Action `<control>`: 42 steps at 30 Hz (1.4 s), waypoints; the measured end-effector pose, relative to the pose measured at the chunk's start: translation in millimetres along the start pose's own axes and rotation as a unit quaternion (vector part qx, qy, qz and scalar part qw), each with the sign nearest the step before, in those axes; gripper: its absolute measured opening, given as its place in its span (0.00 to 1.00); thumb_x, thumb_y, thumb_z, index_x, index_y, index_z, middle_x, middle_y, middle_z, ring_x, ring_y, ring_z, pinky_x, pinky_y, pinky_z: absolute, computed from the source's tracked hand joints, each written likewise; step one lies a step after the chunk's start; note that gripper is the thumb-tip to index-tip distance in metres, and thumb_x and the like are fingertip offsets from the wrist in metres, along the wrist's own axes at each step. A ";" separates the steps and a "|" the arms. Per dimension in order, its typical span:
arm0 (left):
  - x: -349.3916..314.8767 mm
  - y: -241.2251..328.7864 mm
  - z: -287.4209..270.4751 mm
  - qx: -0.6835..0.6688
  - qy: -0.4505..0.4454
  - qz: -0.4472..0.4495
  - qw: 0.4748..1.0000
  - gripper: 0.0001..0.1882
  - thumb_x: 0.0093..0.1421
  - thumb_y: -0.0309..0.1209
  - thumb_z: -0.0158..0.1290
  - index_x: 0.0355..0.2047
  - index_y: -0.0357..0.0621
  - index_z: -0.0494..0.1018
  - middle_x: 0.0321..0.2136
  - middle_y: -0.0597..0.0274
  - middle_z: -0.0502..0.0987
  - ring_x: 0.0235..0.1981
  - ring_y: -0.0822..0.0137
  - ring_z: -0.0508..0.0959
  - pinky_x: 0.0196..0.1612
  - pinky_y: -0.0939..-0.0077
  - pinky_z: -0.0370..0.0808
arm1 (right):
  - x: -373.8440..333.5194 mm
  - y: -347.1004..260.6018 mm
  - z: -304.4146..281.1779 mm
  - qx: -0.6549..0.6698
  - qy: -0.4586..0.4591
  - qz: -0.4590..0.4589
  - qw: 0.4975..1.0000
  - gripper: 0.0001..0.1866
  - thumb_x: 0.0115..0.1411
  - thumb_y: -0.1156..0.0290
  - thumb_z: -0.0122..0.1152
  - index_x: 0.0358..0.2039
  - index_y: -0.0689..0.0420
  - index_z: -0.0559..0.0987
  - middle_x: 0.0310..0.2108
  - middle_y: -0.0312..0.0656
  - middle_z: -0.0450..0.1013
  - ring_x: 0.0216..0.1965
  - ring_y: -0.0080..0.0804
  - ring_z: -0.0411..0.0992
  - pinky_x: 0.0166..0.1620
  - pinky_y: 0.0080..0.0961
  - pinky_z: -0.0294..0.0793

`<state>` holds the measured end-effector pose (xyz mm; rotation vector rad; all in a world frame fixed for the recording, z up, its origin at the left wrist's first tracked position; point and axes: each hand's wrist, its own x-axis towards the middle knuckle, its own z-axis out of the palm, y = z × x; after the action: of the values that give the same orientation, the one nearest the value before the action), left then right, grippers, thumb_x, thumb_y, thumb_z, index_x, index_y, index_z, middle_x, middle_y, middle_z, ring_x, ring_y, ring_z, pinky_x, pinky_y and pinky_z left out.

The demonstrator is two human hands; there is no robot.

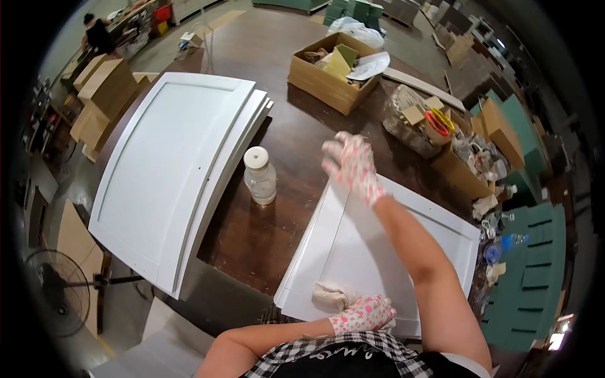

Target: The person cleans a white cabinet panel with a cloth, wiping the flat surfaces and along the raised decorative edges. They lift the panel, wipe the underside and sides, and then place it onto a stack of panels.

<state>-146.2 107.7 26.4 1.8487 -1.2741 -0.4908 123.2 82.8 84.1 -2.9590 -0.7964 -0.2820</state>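
White panel (359, 264) on table (239, 252), apparently being wiped: left hand (362, 314) against cloth (329, 295), grip indiscernible; right hand (353, 165), fingers spread, near far corner; next stroke likely calls for even pressure.

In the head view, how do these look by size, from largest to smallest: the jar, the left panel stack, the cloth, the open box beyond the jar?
1. Left panel stack
2. Open box
3. Jar
4. Cloth, visible part only; its full size is unsure.
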 end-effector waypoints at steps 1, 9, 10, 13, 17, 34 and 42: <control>2.1 0.3 -0.4 0.000 -0.016 0.013 1.000 0.13 0.64 0.38 0.44 0.35 0.41 0.70 0.35 0.50 0.74 0.34 0.52 0.77 0.34 0.60 0.75 | 8.6 27.8 14.2 0.011 0.038 0.081 0.996 0.22 0.57 0.51 0.57 0.50 0.47 0.77 0.53 0.47 0.67 0.50 0.44 0.67 0.50 0.38 0.69; 12.0 6.9 -18.4 0.037 -0.182 -0.089 0.979 0.14 0.63 0.36 0.44 0.42 0.39 0.71 0.41 0.49 0.74 0.45 0.51 0.75 0.45 0.62 0.74 | -67.8 46.3 10.6 0.062 0.089 0.215 0.971 0.18 0.60 0.56 0.55 0.49 0.47 0.78 0.51 0.48 0.69 0.53 0.46 0.65 0.54 0.42 0.66; 13.9 8.0 -21.1 0.026 -0.181 -0.088 0.979 0.15 0.62 0.37 0.46 0.42 0.39 0.70 0.40 0.49 0.74 0.44 0.52 0.75 0.44 0.62 0.75 | -95.4 71.6 9.4 0.056 0.117 0.246 0.961 0.16 0.59 0.57 0.56 0.45 0.46 0.79 0.48 0.46 0.71 0.51 0.45 0.66 0.53 0.42 0.67; 18.0 22.5 -36.0 0.044 -0.208 -0.094 0.973 0.16 0.61 0.38 0.49 0.42 0.39 0.70 0.40 0.50 0.74 0.45 0.52 0.75 0.45 0.62 0.74 | -199.7 181.6 -7.7 -0.048 0.100 0.320 0.941 0.15 0.57 0.57 0.57 0.43 0.46 0.80 0.43 0.44 0.72 0.47 0.45 0.68 0.49 0.42 0.69; 34.2 41.4 -54.2 0.084 -0.319 -0.145 0.933 0.20 0.56 0.38 0.58 0.44 0.41 0.70 0.42 0.53 0.73 0.46 0.55 0.74 0.48 0.60 0.73 | -286.6 264.0 -24.4 -0.062 0.117 0.419 0.898 0.17 0.57 0.58 0.58 0.44 0.51 0.79 0.39 0.49 0.73 0.43 0.47 0.70 0.49 0.44 0.68; 26.6 56.4 -50.4 0.030 -0.034 -0.335 0.941 0.27 0.41 0.42 0.68 0.42 0.47 0.76 0.35 0.61 0.80 0.35 0.68 0.80 0.38 0.73 0.78 | -449.5 320.0 -55.1 0.074 0.124 0.434 0.889 0.21 0.54 0.56 0.62 0.48 0.49 0.79 0.51 0.46 0.70 0.53 0.47 0.66 0.56 0.38 0.66; 72.2 45.8 -57.4 -0.234 0.180 -0.350 0.889 0.17 0.55 0.18 0.56 0.47 0.35 0.70 0.38 0.62 0.77 0.39 0.72 0.78 0.44 0.75 0.80 | -571.7 228.1 -29.4 0.176 0.061 0.447 0.875 0.20 0.53 0.62 0.66 0.48 0.48 0.79 0.54 0.42 0.68 0.55 0.44 0.64 0.57 0.38 0.67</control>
<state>-102.9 58.7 106.1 1.8139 -0.1722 -0.7136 -252.3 -398.4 -0.5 -2.5675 0.5132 -0.2153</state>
